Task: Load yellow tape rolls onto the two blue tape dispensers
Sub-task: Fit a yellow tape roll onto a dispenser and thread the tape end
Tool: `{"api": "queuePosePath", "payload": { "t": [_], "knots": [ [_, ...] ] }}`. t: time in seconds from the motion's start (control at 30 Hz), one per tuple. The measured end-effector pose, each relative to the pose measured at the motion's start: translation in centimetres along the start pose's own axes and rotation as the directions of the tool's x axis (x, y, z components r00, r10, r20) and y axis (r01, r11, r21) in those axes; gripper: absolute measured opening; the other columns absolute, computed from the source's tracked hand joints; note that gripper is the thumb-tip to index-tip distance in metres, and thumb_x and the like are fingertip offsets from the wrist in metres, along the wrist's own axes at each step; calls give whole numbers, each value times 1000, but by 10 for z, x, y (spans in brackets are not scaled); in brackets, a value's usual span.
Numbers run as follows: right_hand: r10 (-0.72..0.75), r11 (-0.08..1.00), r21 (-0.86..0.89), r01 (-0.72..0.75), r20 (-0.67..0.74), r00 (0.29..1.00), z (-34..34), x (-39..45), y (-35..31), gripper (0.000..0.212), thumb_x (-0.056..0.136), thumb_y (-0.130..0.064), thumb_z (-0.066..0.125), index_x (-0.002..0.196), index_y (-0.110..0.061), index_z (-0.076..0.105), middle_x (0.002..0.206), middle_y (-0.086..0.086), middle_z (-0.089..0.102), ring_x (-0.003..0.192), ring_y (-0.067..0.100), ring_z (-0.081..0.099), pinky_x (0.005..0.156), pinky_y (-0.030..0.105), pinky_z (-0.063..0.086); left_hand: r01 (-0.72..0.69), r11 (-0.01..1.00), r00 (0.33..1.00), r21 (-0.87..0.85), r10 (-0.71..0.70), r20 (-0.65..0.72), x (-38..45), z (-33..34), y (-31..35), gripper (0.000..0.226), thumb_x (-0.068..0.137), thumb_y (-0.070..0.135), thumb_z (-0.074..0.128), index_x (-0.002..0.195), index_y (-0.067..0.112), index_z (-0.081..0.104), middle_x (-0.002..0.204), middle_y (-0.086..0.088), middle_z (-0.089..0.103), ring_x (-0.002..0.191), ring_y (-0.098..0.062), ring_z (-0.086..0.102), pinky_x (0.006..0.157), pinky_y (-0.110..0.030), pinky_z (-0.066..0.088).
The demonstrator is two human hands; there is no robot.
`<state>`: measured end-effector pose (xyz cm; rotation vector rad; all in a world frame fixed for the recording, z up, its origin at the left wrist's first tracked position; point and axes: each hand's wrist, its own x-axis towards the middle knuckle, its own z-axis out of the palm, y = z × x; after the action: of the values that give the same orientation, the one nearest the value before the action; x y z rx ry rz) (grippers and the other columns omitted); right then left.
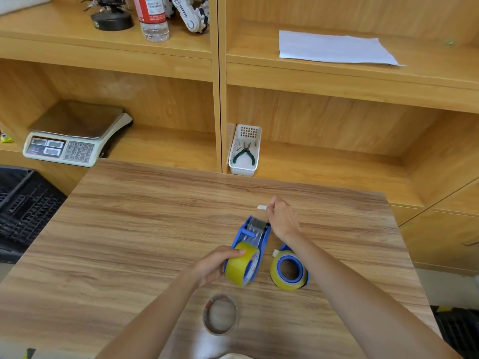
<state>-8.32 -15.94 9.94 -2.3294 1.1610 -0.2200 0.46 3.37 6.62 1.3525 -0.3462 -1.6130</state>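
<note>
A blue tape dispenser (255, 233) stands on the wooden table (129, 229) with a yellow tape roll (239, 265) mounted at its near end. My left hand (215, 265) grips that roll and the dispenser's near end. My right hand (282, 216) pinches the white tab at the tape's free end (261, 207), with clear tape stretched over the dispenser's front roller. To the right lies a second blue dispenser (285, 248), partly hidden under my right forearm, with another yellow roll (288, 270) on it.
An empty cardboard tape core (220, 313) lies near the table's front. Behind the table, wooden shelves hold a weighing scale (72, 136), a white basket (245, 165) with pliers, a sheet of paper (334, 47) and a bottle (153, 19). A black crate (23, 200) sits at left.
</note>
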Motion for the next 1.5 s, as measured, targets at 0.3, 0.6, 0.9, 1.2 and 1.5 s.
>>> {"api": "queuePosePath", "payload": {
  "t": [0.3, 0.6, 0.9, 1.2, 1.5],
  "knots": [
    [-8, 998, 57, 7, 19, 1000, -2, 7, 0, 16, 96, -17, 39, 84, -13, 47, 75, 9, 66, 68, 29, 63, 56, 39, 46, 16, 1000, 1000, -8, -16, 5, -2, 1, 1, 46, 78, 31, 71, 118, 8, 70, 121, -13, 71, 108, -23, 67, 91, -38, 54],
    [181, 865, 397, -307, 324, 929, -11, 10, 4, 14, 96, -14, 53, 84, -10, 58, 87, 7, 68, 65, 16, 67, 51, 22, 50, -45, 998, 989, 42, 51, -139, -6, 1, -2, 50, 73, 45, 78, 109, 10, 74, 109, -14, 75, 100, -27, 71, 86, -41, 55],
    [319, 590, 404, -699, 679, 661, -8, 4, 13, 16, 92, 0, 60, 105, 0, 68, 81, 7, 71, 72, 11, 68, 61, 20, 58, -91, 991, 987, 97, 103, -122, -12, 4, 4, 43, 72, 45, 76, 99, 12, 77, 99, -10, 77, 88, -20, 71, 71, -30, 55],
    [290, 585, 489, -647, 619, 730, -1, 5, 22, 23, 87, -5, 69, 109, -13, 69, 89, 7, 76, 77, 13, 72, 66, 22, 60, -26, 997, 987, 73, 38, -158, -6, 2, 5, 51, 69, 52, 78, 97, 9, 76, 101, -10, 76, 93, -23, 70, 78, -36, 54],
    [140, 535, 635, -557, 584, 800, 10, -1, 20, 29, 96, -38, 57, 119, -23, 65, 114, -3, 71, 102, 17, 69, 92, 35, 54, 10, 973, 988, -230, -45, -145, 9, 8, 16, 56, 79, 54, 70, 117, 12, 70, 113, -9, 74, 110, -28, 68, 102, -55, 48]
  ]
}}
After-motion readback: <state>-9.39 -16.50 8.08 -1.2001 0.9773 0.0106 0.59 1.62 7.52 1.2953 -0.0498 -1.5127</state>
